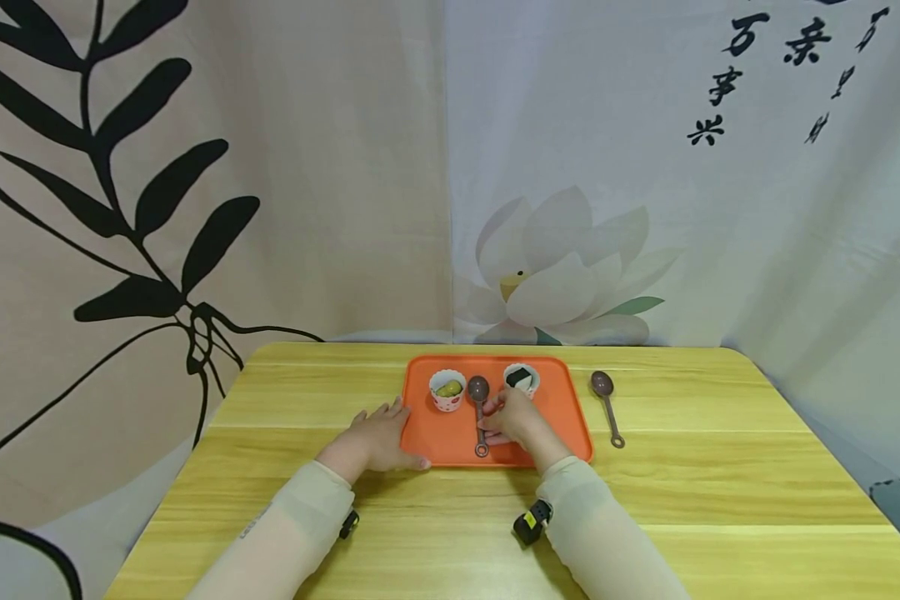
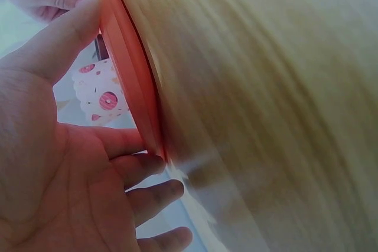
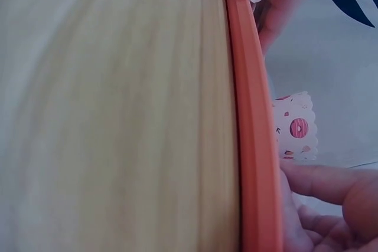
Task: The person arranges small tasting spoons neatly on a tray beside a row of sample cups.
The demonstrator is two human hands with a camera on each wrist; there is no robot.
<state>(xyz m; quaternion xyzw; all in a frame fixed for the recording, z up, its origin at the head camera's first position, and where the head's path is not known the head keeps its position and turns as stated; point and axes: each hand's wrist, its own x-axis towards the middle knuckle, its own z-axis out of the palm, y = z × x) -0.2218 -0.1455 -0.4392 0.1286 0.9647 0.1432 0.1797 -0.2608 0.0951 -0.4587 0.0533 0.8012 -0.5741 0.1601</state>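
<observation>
An orange tray (image 1: 427, 442) lies on the table, bearing two paper cups and a brown spoon (image 1: 478, 388). My left hand (image 1: 371, 439) rests at the tray's front left corner, fingers extended along its left side and thumb on the front edge; the left wrist view shows the fingertips touching the tray rim (image 2: 133, 69). With thumb and fingers, my right hand (image 1: 521, 419) pinches the spoon's handle, which lies between the cups. The left cup (image 1: 447, 404), printed with pink donuts, holds yellow-green pieces. Black and white pieces fill the right cup (image 1: 534, 383), partly behind the right hand.
A second brown spoon (image 1: 603, 385) lies on the wooden table (image 1: 682, 500), right of the tray. Behind the table's far edge hangs a pale curtain (image 1: 360, 167) printed with dark leaves, a lotus and characters.
</observation>
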